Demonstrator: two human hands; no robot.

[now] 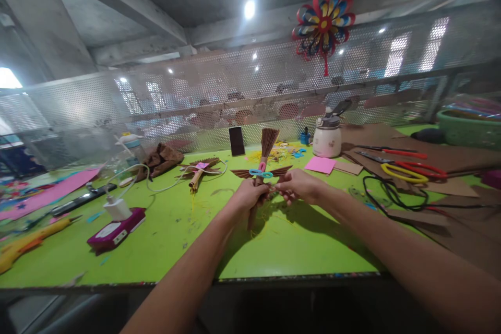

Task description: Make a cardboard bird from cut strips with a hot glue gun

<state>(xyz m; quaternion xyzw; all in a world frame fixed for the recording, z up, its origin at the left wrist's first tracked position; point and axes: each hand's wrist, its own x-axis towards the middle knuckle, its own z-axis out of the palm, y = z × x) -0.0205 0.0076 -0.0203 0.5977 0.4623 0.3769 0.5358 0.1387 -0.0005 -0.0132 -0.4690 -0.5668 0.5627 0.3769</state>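
Note:
My left hand [253, 193] is closed around the body of a brown cardboard bird [270, 142] with a pleated fan tail and two pleated wings. Loops of pink and blue paper [261, 171] sit where the wings meet the body. Close beside it, my right hand [294, 187] has its fingertips pinched together near the bird's lower right side; what lies between them is too small to make out. Further left, a second cardboard bird [199, 169] with a pink paper patch and yellow strands lies on the green table [156, 245].
At left are a purple power strip [116, 230] with a white plug, and a yellow glue gun [35, 240]. Behind stand a phone [236, 141] and a white bottle [327, 138]. To the right lie scissors [405, 172], a black cable [391, 195] and cardboard sheets [450, 151].

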